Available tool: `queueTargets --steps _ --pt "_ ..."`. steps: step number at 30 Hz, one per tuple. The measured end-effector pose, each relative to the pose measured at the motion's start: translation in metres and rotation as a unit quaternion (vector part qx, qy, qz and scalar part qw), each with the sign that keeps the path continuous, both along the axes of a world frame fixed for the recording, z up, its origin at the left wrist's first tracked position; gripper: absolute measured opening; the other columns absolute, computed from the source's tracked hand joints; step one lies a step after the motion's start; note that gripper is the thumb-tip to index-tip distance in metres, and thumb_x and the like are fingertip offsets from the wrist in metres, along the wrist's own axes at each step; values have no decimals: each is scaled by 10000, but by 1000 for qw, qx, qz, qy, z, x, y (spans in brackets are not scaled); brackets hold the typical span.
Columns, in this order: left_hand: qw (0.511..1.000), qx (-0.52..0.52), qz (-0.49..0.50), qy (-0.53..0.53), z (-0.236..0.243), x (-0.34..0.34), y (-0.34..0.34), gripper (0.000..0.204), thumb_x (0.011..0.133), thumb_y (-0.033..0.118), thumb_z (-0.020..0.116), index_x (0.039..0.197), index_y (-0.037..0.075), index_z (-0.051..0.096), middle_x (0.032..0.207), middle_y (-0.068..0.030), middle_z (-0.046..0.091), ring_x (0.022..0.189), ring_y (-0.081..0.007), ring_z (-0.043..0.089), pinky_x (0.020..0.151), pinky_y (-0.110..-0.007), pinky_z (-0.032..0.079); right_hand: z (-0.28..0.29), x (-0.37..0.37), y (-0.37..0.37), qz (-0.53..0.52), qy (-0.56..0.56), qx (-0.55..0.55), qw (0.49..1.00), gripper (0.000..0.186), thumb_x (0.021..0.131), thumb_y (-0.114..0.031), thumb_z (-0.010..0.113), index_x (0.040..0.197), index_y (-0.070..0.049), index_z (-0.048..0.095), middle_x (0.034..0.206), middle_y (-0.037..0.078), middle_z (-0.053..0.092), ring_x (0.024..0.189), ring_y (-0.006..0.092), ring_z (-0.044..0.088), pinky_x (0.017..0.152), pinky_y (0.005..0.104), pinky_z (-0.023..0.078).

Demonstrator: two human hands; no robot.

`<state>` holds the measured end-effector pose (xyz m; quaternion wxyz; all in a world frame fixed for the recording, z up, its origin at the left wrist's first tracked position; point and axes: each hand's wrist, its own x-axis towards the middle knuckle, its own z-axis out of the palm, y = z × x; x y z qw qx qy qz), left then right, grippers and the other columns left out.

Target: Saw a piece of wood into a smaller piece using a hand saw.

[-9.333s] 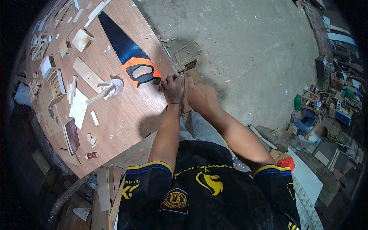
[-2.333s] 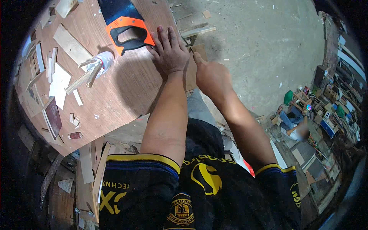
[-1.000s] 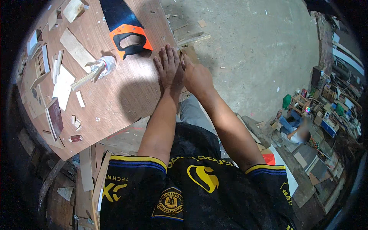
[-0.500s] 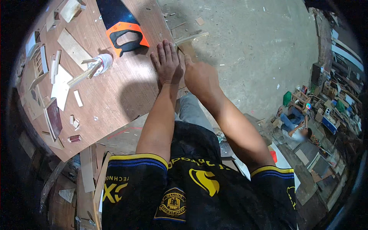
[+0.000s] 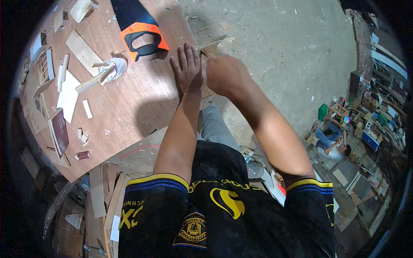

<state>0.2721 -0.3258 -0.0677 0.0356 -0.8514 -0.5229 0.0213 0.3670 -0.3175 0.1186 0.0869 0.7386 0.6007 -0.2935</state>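
My left hand (image 5: 188,71) lies flat near the right edge of the wood-topped table (image 5: 124,103), its fingers stretched out and pointing away from me. Right beside it, at the table's edge, my right hand (image 5: 227,75) is closed in a fist. Whatever it grips, if anything, is hidden by the hand. Beyond the fist, a thin wooden strip (image 5: 221,42) shows past the table edge. A handsaw (image 5: 144,39) with an orange and black handle rests on the table, ahead and left of my left hand, touched by neither hand.
Left of the saw stands a whitish cup-like container (image 5: 117,69) with wood pieces at it. Wood offcuts (image 5: 81,47) and a white board piece (image 5: 68,96) lie across the table's left side. Far right, a person (image 5: 333,144) is low down among piled clutter. Boards (image 5: 98,189) lean below the table.
My right fist has shifted slightly away from me, and its forearm has swung a little. The left hand stays flat in nearly the same spot. The saw has not visibly moved on the table.
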Motion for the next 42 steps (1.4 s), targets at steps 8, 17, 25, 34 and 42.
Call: queueTargets --steps 8,17,25,34,42 --pt "998 -20 -4 -62 3 2 8 637 902 366 484 1445 53 368 1539 -101 294 1432 -303 228 1141 -575 109 10 12 15 82 -71 28 994 228 836 -106 506 944 -102 706 771 194 677 731 358 678 647 463 534" --pt "997 -2 18 -72 16 4 9 595 889 327 487 1415 57 425 1511 -100 352 1419 -302 268 1150 -558 114 -18 15 17 68 -43 42 996 237 861 -118 493 968 -108 704 763 187 676 716 368 672 630 454 535" --pt "990 -45 15 -130 20 3 7 619 853 322 521 1401 46 441 1503 -102 368 1419 -302 274 1144 -569 116 -47 10 11 30 -52 35 998 199 880 -161 489 915 -74 665 843 184 693 799 335 694 697 444 557" --pt "994 -22 4 -109 20 9 8 575 879 313 500 1397 69 452 1485 -75 400 1410 -278 293 1137 -565 131 -53 3 5 15 -92 21 995 381 843 -117 496 1210 -143 595 752 185 672 704 369 674 608 467 544" --pt "999 29 19 -9 -15 8 6 605 921 409 447 1460 150 358 1555 -37 272 1435 -271 235 1126 -580 147 -63 -8 -46 -107 -65 36 991 593 825 -87 501 1393 -250 461 733 237 651 644 394 655 583 502 514"
